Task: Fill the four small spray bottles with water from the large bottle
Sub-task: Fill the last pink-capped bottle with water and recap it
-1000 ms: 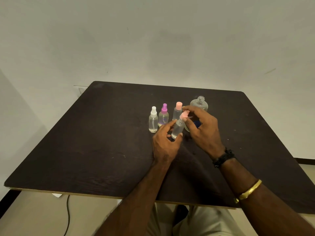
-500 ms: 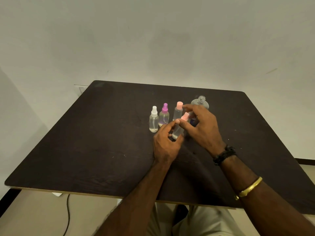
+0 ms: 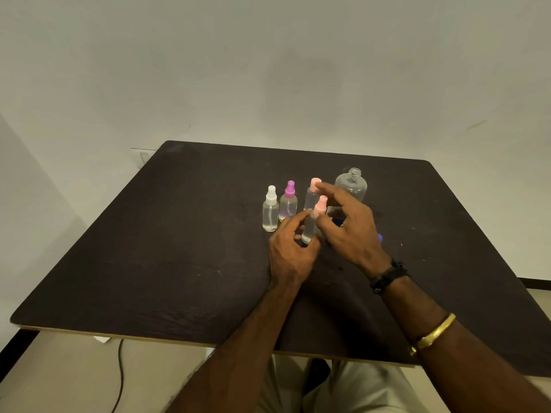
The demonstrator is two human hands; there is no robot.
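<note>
Three small spray bottles stand in a row on the dark table [image 3: 179, 248]: one with a white cap [image 3: 270, 210], one with a purple cap [image 3: 288, 203] and one with a pink cap [image 3: 312, 194]. A fourth small bottle [image 3: 310, 231] with a pink spray cap [image 3: 322, 202] is tilted just in front of them. My left hand [image 3: 290, 254] grips its clear body. My right hand [image 3: 350, 231] has its thumb and fingers at that cap, with the index finger stretched above it. The large clear bottle [image 3: 351, 186] stands uncapped behind my right hand.
Something blue [image 3: 379, 237] shows at the right edge of my right hand, mostly hidden. The wall is close behind the table's far edge. A cable [image 3: 120, 374] hangs below the near edge at the left. My lap is under the front edge.
Both hands stay on the tilted pink-capped bottle. My right fingers have shifted a little around its cap. The standing bottles have not moved.
</note>
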